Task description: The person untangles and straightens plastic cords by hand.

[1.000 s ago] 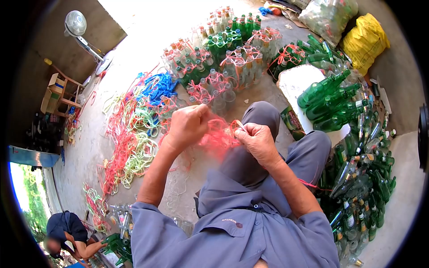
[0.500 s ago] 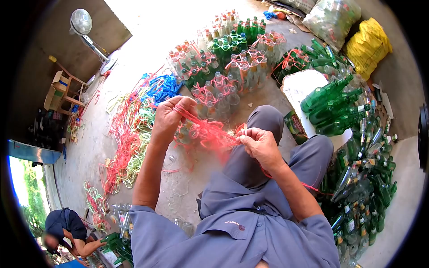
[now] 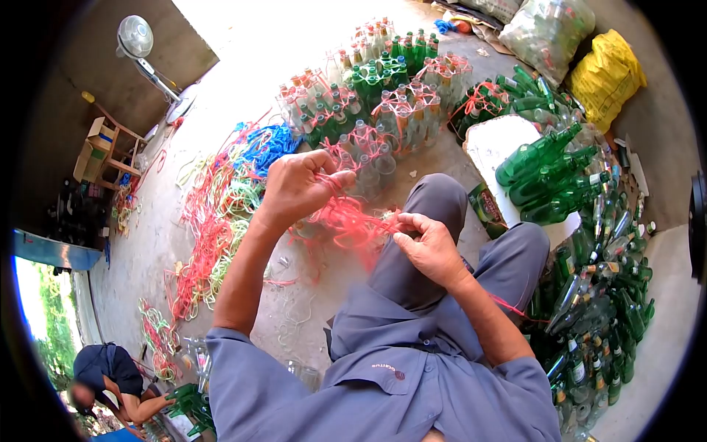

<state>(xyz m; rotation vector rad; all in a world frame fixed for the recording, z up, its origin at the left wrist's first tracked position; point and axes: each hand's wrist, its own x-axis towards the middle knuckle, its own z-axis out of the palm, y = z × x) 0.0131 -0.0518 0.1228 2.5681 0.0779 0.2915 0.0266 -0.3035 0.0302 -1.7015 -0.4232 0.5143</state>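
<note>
A loose tangle of red string (image 3: 350, 225) hangs between my two hands, over my bent knee. My left hand (image 3: 303, 186) is closed on its upper left end, with strands crossing the fingers. Lower and to the right, my right hand (image 3: 431, 247) pinches the other end of the tangle between thumb and fingers. Just beyond the hands stand clear bottles (image 3: 368, 156) bound at their necks with red string. Left of my left hand, a heap of red, green and blue string (image 3: 213, 214) lies on the floor.
Green bottles (image 3: 541, 173) lie on a white board (image 3: 495, 140) at my right, beside a large bottle pile (image 3: 600, 302). A yellow sack (image 3: 605, 77) leans on the wall. Another person (image 3: 118, 379) bends over bottles at lower left. A fan (image 3: 136, 37) stands at upper left.
Over the last second the left hand moved left and up, stretching the tangle, then came slightly back to the right. The right hand stayed near the knee, its fingers shifting on the string.
</note>
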